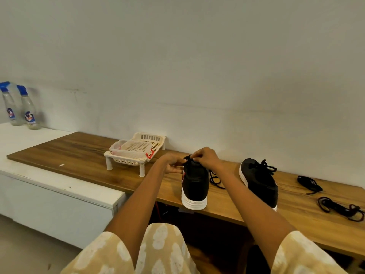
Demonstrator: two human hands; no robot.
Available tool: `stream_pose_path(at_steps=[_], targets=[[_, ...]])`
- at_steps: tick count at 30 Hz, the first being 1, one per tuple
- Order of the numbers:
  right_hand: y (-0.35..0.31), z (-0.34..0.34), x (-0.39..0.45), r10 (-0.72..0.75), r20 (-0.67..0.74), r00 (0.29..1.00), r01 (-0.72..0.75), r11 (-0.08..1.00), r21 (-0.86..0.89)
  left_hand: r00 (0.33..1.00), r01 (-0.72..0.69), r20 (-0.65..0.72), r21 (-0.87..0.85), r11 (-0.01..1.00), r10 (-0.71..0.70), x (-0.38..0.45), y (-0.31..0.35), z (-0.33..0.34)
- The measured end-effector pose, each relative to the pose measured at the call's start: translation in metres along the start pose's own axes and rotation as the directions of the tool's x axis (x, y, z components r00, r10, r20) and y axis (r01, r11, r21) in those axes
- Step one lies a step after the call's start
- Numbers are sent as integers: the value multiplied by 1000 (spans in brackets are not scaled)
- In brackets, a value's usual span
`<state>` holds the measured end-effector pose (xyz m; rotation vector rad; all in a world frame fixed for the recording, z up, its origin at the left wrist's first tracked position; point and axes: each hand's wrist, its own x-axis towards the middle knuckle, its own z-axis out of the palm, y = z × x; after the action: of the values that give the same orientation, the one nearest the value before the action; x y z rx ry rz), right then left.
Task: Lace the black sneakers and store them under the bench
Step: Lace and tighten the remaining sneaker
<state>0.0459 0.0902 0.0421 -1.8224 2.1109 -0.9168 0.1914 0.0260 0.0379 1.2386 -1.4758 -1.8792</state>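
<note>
Merely 2 hands (173, 164) (205, 158), woven lace (216, 179)

- A cream plastic rack (136, 151) on short legs stands by the white wall (197, 56).
- Two clear bottles (19, 106) with blue caps stand left of the rack, on a white cabinet (49, 194).

Both arms stretched forward, sleeves at elbows. Left hand (171, 163) and right hand (205, 158) close together, fingers curled, pinching black lace.
</note>
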Motion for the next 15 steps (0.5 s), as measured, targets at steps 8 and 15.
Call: stream_pose_path(at_steps=[8,15], targets=[[-1,14,-1,15,-51,999,-13,999,42,991,-114,73,75,991,108,3,-4,-5],[-2,10,1,-24,-47,999,25,1000,8,982,-143,139,96,985,129,10,-5,-12]])
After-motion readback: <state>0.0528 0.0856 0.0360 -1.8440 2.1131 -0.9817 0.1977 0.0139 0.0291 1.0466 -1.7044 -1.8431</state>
